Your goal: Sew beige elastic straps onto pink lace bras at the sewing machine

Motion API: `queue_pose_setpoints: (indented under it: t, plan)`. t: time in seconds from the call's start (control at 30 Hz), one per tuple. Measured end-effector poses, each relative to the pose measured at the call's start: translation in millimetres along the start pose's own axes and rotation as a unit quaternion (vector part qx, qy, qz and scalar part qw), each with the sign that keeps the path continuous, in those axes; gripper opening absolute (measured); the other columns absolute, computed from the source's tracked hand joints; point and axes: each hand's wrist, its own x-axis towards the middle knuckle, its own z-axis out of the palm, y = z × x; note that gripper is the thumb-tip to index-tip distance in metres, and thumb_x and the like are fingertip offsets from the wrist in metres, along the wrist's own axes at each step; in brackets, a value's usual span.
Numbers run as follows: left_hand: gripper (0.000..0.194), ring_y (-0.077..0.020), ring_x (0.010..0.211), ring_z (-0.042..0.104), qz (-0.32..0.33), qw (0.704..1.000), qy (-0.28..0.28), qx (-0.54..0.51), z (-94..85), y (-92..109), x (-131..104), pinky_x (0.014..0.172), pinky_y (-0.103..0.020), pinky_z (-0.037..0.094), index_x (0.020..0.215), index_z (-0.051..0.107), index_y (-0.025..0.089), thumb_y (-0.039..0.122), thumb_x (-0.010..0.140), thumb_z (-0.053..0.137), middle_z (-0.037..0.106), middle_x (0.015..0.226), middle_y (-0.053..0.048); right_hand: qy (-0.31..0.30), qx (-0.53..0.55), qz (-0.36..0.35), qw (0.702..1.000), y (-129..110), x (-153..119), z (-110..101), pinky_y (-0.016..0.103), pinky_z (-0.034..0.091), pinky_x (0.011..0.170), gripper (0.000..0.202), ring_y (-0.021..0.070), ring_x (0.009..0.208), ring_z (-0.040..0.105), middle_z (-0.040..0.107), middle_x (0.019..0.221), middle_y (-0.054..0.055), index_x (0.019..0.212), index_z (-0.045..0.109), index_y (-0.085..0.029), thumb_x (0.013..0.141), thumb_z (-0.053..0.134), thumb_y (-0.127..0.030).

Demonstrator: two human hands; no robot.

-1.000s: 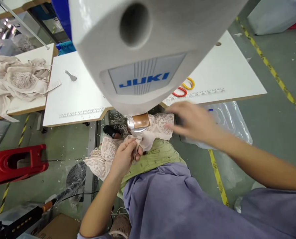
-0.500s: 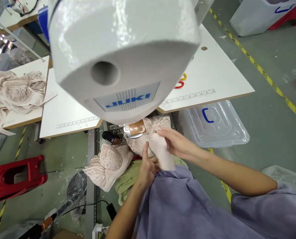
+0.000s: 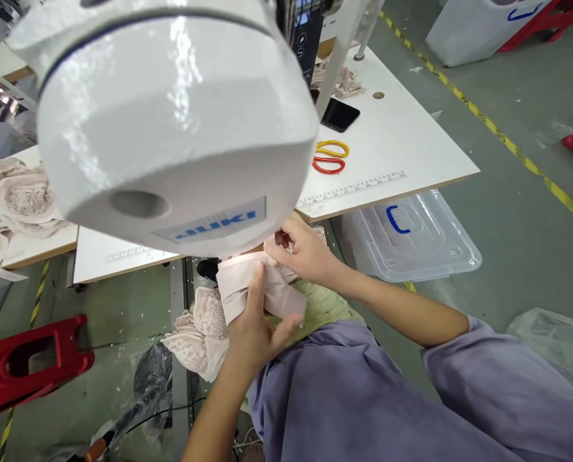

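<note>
Pale fabric piece (image 3: 235,279): at the lower end of the sewing machine head (image 3: 180,147); right hand (image 3: 308,250): pinching the piece's edge near that end; left hand (image 3: 252,330): one finger extended on the piece, grip cannot be determined.

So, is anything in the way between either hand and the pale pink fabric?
Nothing visible: the left hand lies against the pale pink fabric, and the right hand touches its upper edge. The JUKI sewing machine head blocks the view just beyond.
</note>
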Motion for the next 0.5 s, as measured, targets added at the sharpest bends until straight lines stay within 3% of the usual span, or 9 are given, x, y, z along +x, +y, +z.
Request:
queue_pose_setpoints:
  t: [0.13, 0.23, 0.37, 0.43, 0.5]
  plan:
    - [0.077, -0.0240, 0.094, 0.073, -0.039, 0.988, -0.011, 0.149, -3.4, 6, 11, 0.065, -0.027, 0.058, 0.159, 0.031, 0.033, 0.052, 0.092, 0.063, 0.065, 0.140, -0.007, -0.042, 0.137, 0.100, 0.985, 15, 11, 5, 0.033, 0.048, 0.080, 0.012, 0.0169, 0.084, 0.056, 0.059, 0.091, 0.001, 0.099, 0.058, -0.021, 0.088, 0.058, -0.028]
    - [0.075, -0.0183, 0.067, 0.069, -0.062, 0.980, -0.009, 0.188, -4.8, 7, 13, 0.044, -0.023, 0.045, 0.157, 0.037, 0.033, 0.053, 0.090, 0.066, 0.075, 0.115, -0.005, -0.028, 0.086, 0.048, 0.995, 18, 21, 3, 0.036, 0.048, 0.085, 0.012, 0.0187, 0.087, 0.058, 0.062, 0.094, 0.003, 0.091, 0.061, -0.021, 0.090, 0.059, -0.033]
    - [0.076, -0.0123, 0.048, 0.058, -0.102, 0.975, -0.026, 0.196, -14.3, 9, 20, 0.041, -0.022, 0.035, 0.156, 0.038, 0.030, 0.049, 0.089, 0.069, 0.074, 0.082, 0.001, -0.010, -0.024, -0.061, 0.998, 20, 40, 2, 0.038, 0.050, 0.087, 0.012, 0.0218, 0.095, 0.058, 0.061, 0.106, 0.008, 0.087, 0.063, -0.020, 0.089, 0.060, -0.031]
    - [0.075, -0.0103, 0.045, 0.055, -0.113, 0.973, -0.033, 0.198, -19.1, 10, 24, 0.043, -0.021, 0.034, 0.156, 0.038, 0.029, 0.046, 0.090, 0.070, 0.073, 0.081, 0.003, -0.011, -0.047, -0.100, 0.994, 19, 47, 3, 0.038, 0.051, 0.090, 0.009, 0.0240, 0.103, 0.058, 0.061, 0.109, 0.009, 0.088, 0.064, -0.020, 0.089, 0.059, -0.027]
    - [0.075, -0.0099, 0.049, 0.057, -0.111, 0.973, -0.032, 0.202, -22.1, 10, 27, 0.045, -0.021, 0.035, 0.156, 0.039, 0.028, 0.045, 0.090, 0.070, 0.075, 0.093, -0.001, -0.019, -0.064, -0.115, 0.991, 18, 51, 3, 0.039, 0.052, 0.090, 0.008, 0.0247, 0.105, 0.059, 0.062, 0.108, 0.008, 0.089, 0.065, -0.021, 0.089, 0.057, -0.023]
